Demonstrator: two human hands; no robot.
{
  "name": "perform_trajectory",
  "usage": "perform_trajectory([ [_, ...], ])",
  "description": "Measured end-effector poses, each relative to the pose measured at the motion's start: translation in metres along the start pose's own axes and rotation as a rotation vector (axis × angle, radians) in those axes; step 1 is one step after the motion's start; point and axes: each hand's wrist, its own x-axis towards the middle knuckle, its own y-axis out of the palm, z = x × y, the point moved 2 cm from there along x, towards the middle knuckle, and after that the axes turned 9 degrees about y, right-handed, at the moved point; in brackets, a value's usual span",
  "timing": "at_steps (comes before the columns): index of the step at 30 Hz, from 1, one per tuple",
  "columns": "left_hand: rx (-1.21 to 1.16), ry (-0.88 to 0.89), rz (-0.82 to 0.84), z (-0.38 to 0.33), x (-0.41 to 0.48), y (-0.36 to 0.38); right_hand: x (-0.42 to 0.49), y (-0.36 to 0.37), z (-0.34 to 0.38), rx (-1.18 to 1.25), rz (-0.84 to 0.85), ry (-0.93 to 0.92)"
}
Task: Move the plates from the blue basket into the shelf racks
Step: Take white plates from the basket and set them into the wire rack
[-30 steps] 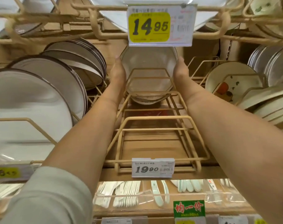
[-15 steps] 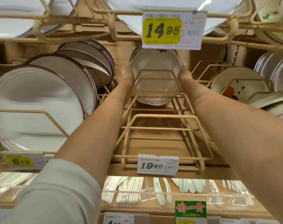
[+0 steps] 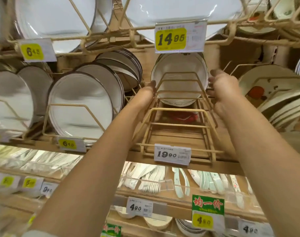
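Observation:
A white plate with a thin dark rim stands upright at the back of a beige wire rack on the middle shelf. My left hand is beside the rack's left wires, just below the plate's left edge, fingers fairly straight and holding nothing. My right hand hovers by the plate's right rim with loosely curled fingers, also holding nothing. The front slots of this rack hold no plates. The blue basket is out of view.
Dark-rimmed white plates fill the racks to the left, painted plates those to the right. Large plates sit in the upper rack behind a 14.95 tag. A 19.90 tag hangs on the shelf edge above trays of spoons.
Both hands have let go of the plate's sides and drawn back toward me. The plate stays upright at the rack's back. My view has pulled back and dropped.

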Motion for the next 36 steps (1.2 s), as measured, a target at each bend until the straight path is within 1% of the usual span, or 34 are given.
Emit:
perform_trajectory([
  [2, 0.053, 0.033, 0.040, -0.002, -0.038, -0.008, -0.020, -0.011, -0.005, 0.011, 0.053, -0.005],
  [4, 0.052, 0.099, 0.065, -0.004, -0.084, -0.017, -0.052, -0.020, -0.011, 0.107, 0.156, -0.037],
  [6, 0.056, 0.201, 0.021, -0.009, -0.129, -0.025, -0.076, -0.035, -0.018, 0.225, 0.212, -0.087],
  [8, 0.040, 0.257, -0.003, -0.007, -0.171, -0.032, -0.100, -0.047, -0.023, 0.199, 0.264, -0.188],
  [9, 0.035, 0.265, -0.021, -0.004, -0.192, -0.037, -0.110, -0.052, -0.030, 0.202, 0.260, -0.204],
  [11, 0.024, 0.279, -0.090, 0.005, -0.234, -0.049, -0.129, -0.059, -0.050, 0.357, 0.244, -0.135],
  [12, 0.010, 0.279, -0.128, 0.010, -0.253, -0.056, -0.141, -0.063, -0.061, 0.374, 0.241, -0.128],
  [13, -0.017, 0.276, -0.149, 0.016, -0.271, -0.063, -0.154, -0.066, -0.074, 0.336, 0.227, -0.115],
  [14, -0.055, 0.265, -0.159, 0.024, -0.290, -0.071, -0.166, -0.068, -0.090, 0.306, 0.252, -0.105],
  [16, -0.119, 0.206, -0.175, 0.043, -0.327, -0.089, -0.190, -0.072, -0.125, 0.245, 0.304, -0.051],
  [18, -0.172, 0.100, -0.219, 0.067, -0.362, -0.112, -0.214, -0.071, -0.165, 0.151, 0.316, 0.043],
  [22, -0.198, -0.157, -0.432, 0.113, -0.433, -0.174, -0.277, -0.053, -0.249, -0.064, 0.368, 0.250],
  [25, -0.177, -0.303, -0.524, 0.137, -0.487, -0.223, -0.328, -0.037, -0.295, -0.181, 0.405, 0.372],
  [30, -0.150, -0.552, -0.627, 0.177, -0.566, -0.298, -0.391, -0.006, -0.351, -0.326, 0.443, 0.518],
  [36, -0.118, -0.714, -0.625, 0.215, -0.603, -0.339, -0.414, 0.018, -0.396, -0.481, 0.495, 0.599],
])
